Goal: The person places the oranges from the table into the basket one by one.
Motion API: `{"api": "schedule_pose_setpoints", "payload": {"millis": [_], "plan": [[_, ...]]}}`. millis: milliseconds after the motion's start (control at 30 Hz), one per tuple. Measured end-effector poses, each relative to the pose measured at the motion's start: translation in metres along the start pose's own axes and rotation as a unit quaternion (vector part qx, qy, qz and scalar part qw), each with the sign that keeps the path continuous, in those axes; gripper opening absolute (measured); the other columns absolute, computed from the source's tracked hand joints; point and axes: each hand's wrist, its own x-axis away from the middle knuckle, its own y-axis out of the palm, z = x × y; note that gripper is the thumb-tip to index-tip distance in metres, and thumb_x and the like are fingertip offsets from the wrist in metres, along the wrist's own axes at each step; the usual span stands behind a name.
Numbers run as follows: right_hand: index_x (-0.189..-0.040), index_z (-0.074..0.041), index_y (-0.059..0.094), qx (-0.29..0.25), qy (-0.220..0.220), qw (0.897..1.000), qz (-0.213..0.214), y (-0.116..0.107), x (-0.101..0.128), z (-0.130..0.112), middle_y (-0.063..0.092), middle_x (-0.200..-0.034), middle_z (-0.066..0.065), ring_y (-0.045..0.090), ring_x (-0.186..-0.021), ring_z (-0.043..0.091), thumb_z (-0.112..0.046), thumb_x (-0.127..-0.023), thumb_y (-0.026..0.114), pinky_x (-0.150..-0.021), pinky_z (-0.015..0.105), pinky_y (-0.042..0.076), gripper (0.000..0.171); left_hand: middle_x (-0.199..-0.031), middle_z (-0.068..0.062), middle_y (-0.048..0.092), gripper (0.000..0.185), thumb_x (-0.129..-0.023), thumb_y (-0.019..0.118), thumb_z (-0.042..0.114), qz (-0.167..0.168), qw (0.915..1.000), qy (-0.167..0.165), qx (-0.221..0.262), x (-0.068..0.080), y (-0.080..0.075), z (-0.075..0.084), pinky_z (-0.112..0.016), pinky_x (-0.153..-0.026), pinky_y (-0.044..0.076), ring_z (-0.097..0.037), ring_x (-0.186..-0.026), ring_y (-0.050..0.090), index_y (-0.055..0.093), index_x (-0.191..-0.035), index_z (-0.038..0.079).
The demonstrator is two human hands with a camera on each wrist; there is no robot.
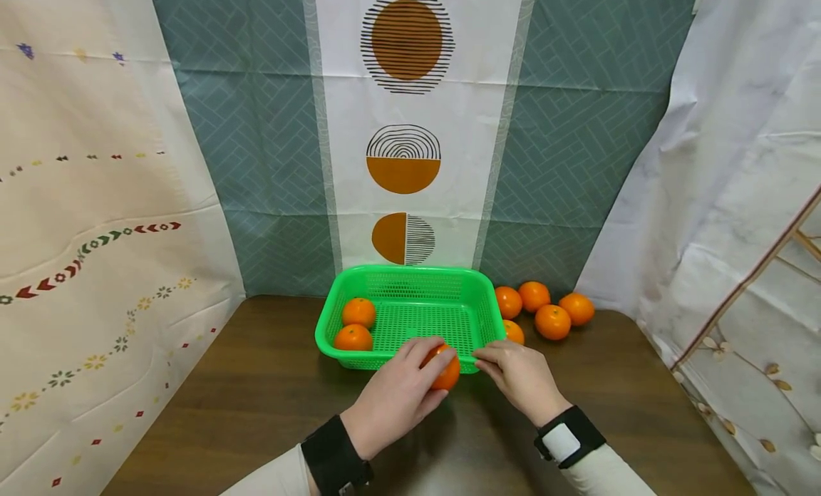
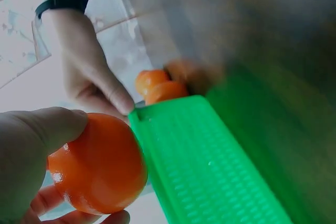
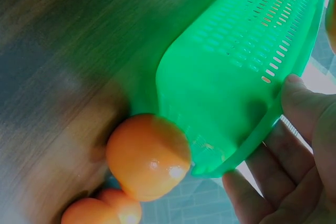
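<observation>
Pale embroidered cloth (image 1: 96, 197) hangs down the left side, a teal-and-white cloth (image 1: 410, 232) fills the back, and beneath them spreads a dark wooden surface (image 1: 256, 389). Moving rightward, I see a green basket (image 1: 417, 271) with two oranges (image 1: 358, 312) sitting at its left end, one nearer the person than the other. At the near rim, the left hand (image 1: 391, 400) has a firm grip on a third orange (image 1: 450, 375), thumb and fingers curved around it. Just right of that, the right hand (image 1: 522, 382) keeps a narrow grip, pinching the rim near the basket's near right corner. Beyond it, five loose oranges (image 1: 553, 323) lie on the surface, outside the basket.

As I judge it, the work is partway along: two pieces of fruit are inside, one is in hand at the rim, and five remain outside.

Only the head view shows the pair inside. From the left wrist, I can see the fingertips reaching round the held fruit's other side, which the head view hides. From the right wrist, the thumb and fingers show on opposite sides of the rim, and the loose orange by the end wall, partly hidden from above, appears almost whole
</observation>
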Motion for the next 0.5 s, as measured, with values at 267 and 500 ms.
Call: {"api": "schedule_pose_setpoints", "payload": {"millis": [267,500], "plan": [[-0.1,-0.022,0.08,0.0,-0.002,1.0,0.006,0.001,0.0,0.0,0.07,-0.092,-0.012,0.066,-0.082,0.007,-0.023,-0.085,0.083,-0.067,0.032,0.057,0.015,-0.137,-0.01,0.052,0.057,-0.088,0.081,0.029,0.01,0.9998,-0.02,-0.001,-0.01,-0.01,-0.019,-0.033,-0.096,0.053,-0.027,-0.122,0.05,0.055,-0.137,0.014],[-0.1,-0.022,0.08,0.001,-0.006,1.0,0.011,0.001,0.001,0.0,0.071,-0.093,-0.012,0.067,-0.084,0.007,-0.021,-0.084,0.085,-0.066,0.033,0.057,0.017,-0.135,-0.014,0.053,0.056,-0.086,0.083,0.028,0.032,0.9989,-0.027,-0.02,-0.015,-0.006,-0.038,-0.037,-0.089,0.057,-0.031,-0.12,0.053,0.059,-0.135,0.014]]}}
